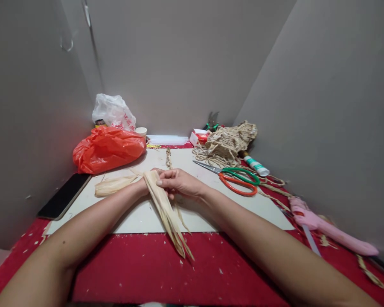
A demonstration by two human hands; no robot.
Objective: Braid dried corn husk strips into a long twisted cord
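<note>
Husk strips (166, 209) are being held over the middle of the white board (230, 213), their upper ends gathered between both hands and their loose tails fanning toward the near edge, over the red cloth (141, 273). The right hand (179, 182) is grasping the bundle, its thumb pressing flat on the top strip. The left hand (143, 184) is lying behind the bundle with its fingers hidden, so its grip cannot be told. A plaited cord (169, 158) is running from the hands toward the far side, suggesting that plaiting is the step in hand. In this inspector's judgement, the thumb should be pinning the last crossing while each strip is being folded flat, not twisted, and the pull should be staying even so the dry husk is not splitting. A spare husk (112, 185) is lying just left of the hands, within reach for joining in. Scissors (240, 179) are lying to the right, apart from the hands.
</note>
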